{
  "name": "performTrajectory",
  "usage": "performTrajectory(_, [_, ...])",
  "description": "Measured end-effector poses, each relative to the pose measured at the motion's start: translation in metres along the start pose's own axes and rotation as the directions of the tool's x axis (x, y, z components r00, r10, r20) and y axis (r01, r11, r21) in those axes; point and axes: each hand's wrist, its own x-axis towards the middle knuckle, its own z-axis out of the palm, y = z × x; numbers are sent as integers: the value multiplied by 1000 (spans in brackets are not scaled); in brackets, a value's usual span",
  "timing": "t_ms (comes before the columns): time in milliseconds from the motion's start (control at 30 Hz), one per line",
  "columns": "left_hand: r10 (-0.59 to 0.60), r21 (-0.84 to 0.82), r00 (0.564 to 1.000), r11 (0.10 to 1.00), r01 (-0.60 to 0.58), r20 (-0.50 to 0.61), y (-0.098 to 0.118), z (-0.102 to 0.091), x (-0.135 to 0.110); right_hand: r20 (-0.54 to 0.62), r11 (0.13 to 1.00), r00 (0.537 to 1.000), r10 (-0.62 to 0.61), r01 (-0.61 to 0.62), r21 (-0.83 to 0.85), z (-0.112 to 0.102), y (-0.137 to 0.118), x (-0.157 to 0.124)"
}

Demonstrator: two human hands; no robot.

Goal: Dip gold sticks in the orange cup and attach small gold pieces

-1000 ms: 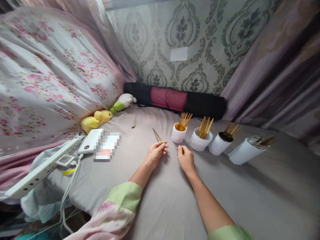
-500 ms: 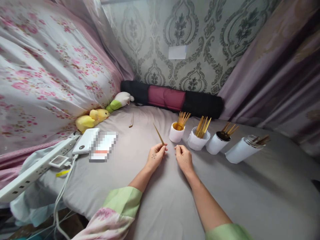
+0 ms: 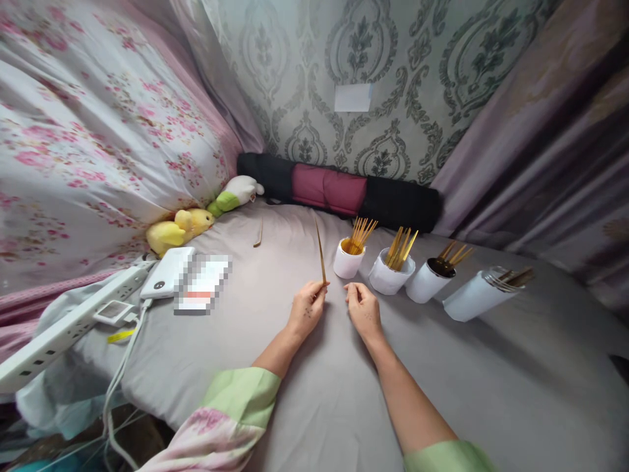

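My left hand (image 3: 307, 308) rests on the grey sheet and pinches the lower end of a thin golden stick (image 3: 320, 251), which points almost straight up. My right hand (image 3: 363, 309) lies a little to the right of it with its fingers loosely curled and nothing visible in them. Just beyond the hands stand white cups holding more golden sticks: one cup (image 3: 347, 261) nearest, a second cup (image 3: 391, 275) beside it, a third cup (image 3: 428, 280) tilted, and a fourth cup (image 3: 476, 296) lying over to the right.
A loose golden stick (image 3: 258, 235) lies further back on the sheet. At the left are a power bank (image 3: 164, 275), a white power strip (image 3: 63, 326) with cables, and yellow and green plush toys (image 3: 179, 228). A black-and-maroon bolster (image 3: 339, 189) runs along the wall.
The stick in my left hand has swung from leaning left to nearly upright. Both hands stayed almost in place.
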Motion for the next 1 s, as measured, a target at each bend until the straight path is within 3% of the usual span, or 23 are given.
performTrajectory(600, [173,235,977,952,-198,125,-2,-3,-5,-24,983,998,-52,56,172,-1,-14,-6])
performTrajectory(1000, [205,497,949,814,-302,240,6,-6,-7,-7,939,1000,-19,20,343,-1,-17,-8])
